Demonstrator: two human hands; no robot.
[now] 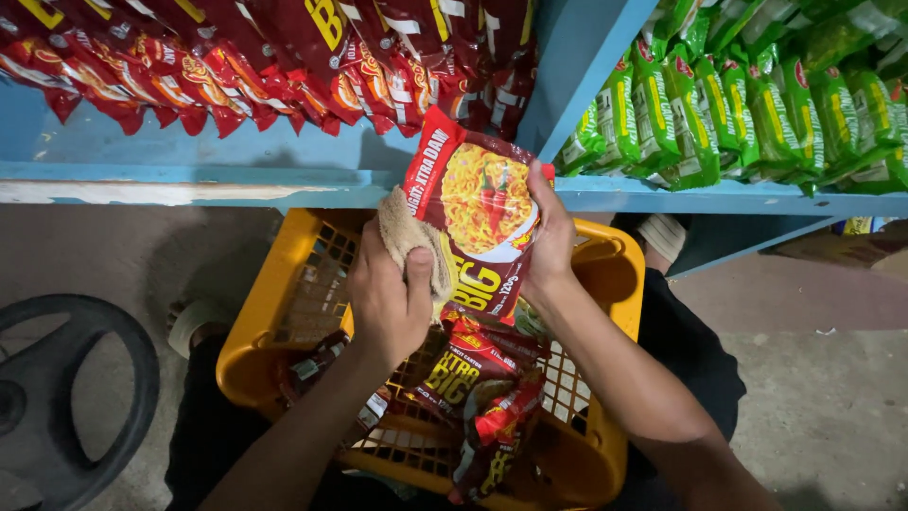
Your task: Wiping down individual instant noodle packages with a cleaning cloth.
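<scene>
My right hand (551, 235) grips the right edge of a red instant-noodle packet (478, 213) with a picture of yellow noodles on it, held up in front of the blue shelf. My left hand (390, 293) holds a beige cloth (409, 237) pressed against the packet's left side. Both hands are above a yellow plastic basket (284, 312) resting on my lap, with several more red packets (468, 378) lying inside it.
A blue wooden shelf (189, 175) carries a row of red noodle packets (255, 57) at the left and green packets (738, 104) at the right, split by a blue upright divider (577, 57). A black round stool or wheel (66, 397) sits on the concrete floor at the left.
</scene>
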